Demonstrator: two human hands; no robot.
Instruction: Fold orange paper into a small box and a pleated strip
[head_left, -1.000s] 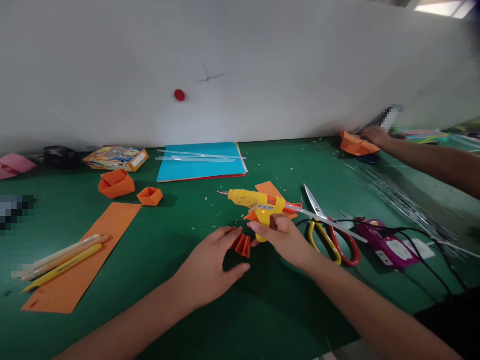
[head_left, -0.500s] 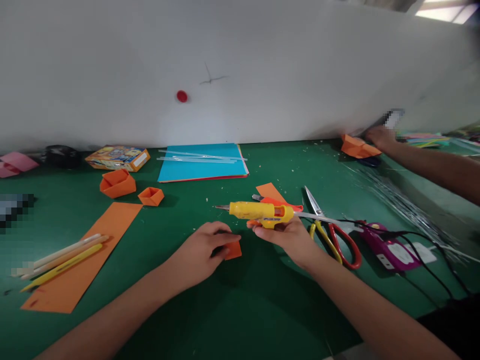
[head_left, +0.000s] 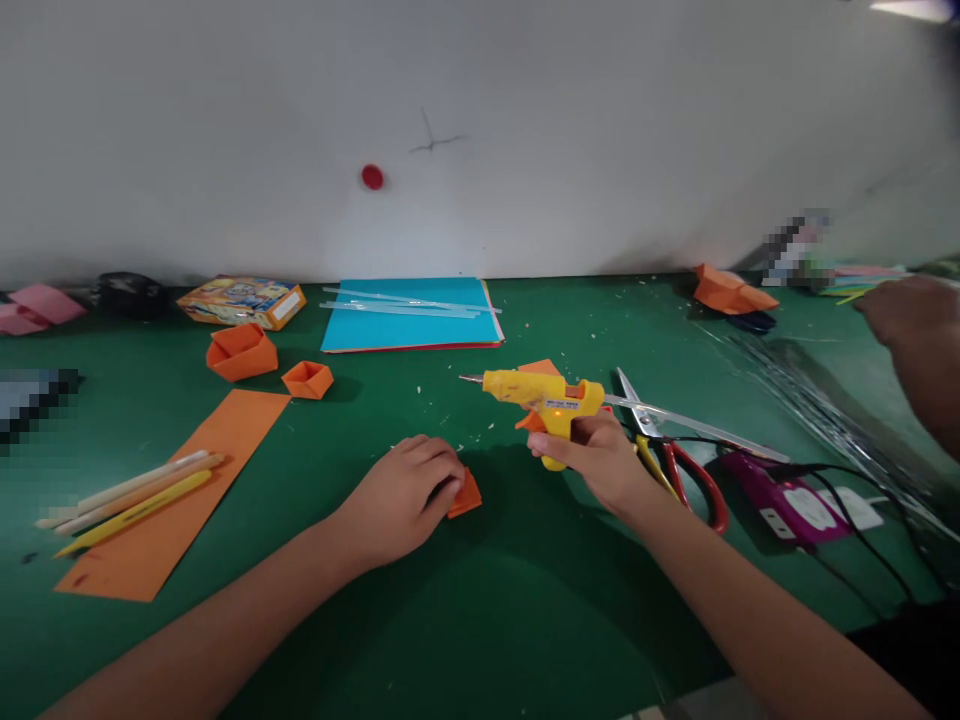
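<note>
In my right hand point(head_left: 600, 460) is a yellow hot glue gun point(head_left: 551, 395), its metal nozzle pointing left and a clear glue stick point(head_left: 697, 425) running out of its back. My left hand point(head_left: 405, 490) is closed on a small folded orange paper piece point(head_left: 466, 495), low over the green table; the fingers hide part of it. Between my left hand and the back wall stand two folded orange paper rings, a larger ring point(head_left: 241, 352) and a smaller ring point(head_left: 307, 380). Scissors point(head_left: 675, 460) with red and yellow handles lie beside my right hand.
Pencils point(head_left: 142, 500) rest on an orange paper strip point(head_left: 217, 450) at left. Blue paper sheets point(head_left: 412, 325) with glue sticks, and a patterned box point(head_left: 241, 300), lie along the wall. At right are a purple power strip point(head_left: 795, 500), cables, and another person's hand point(head_left: 907, 310).
My right hand has raised the glue gun and moved it slightly right, away from my left hand. My left fingers have curled closer around the orange paper. The other person's hand has moved right.
</note>
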